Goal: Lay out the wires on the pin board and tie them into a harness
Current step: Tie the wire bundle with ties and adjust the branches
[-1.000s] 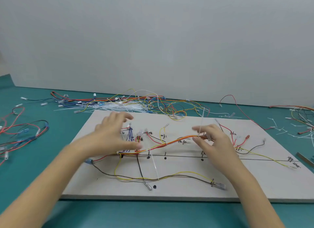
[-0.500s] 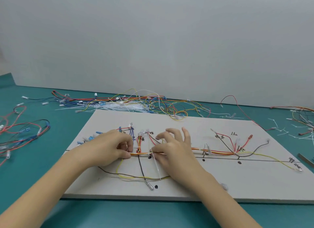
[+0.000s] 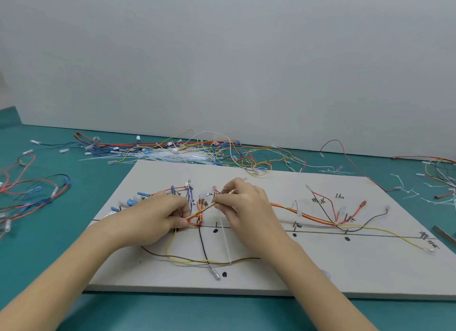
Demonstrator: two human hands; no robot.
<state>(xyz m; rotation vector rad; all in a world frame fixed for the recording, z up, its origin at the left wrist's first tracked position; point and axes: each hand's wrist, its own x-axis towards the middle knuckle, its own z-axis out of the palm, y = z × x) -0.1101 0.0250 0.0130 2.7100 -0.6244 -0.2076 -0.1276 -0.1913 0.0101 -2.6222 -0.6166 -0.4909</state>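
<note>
Wire bundle (image 3: 303, 213) lifted off pin board (image 3: 370, 269) between hands. Left hand (image 3: 158, 217) pinches bundle; right hand (image 3: 246, 207) pinches white zip tie (image 3: 225, 242) round it. Tying started.

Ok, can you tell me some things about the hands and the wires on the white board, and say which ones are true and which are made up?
1. Both hands pinch the orange and yellow wire bundle. True: left hand, right hand.
2. The board lies on a red table. False: the table is teal.
3. A pile of loose wires lies behind the board. True.
4. The right hand holds scissors. False: it pinches the bundle, with a clear cable tie hanging below it.
5. A yellow wire runs towards the board's right end. True.
</note>
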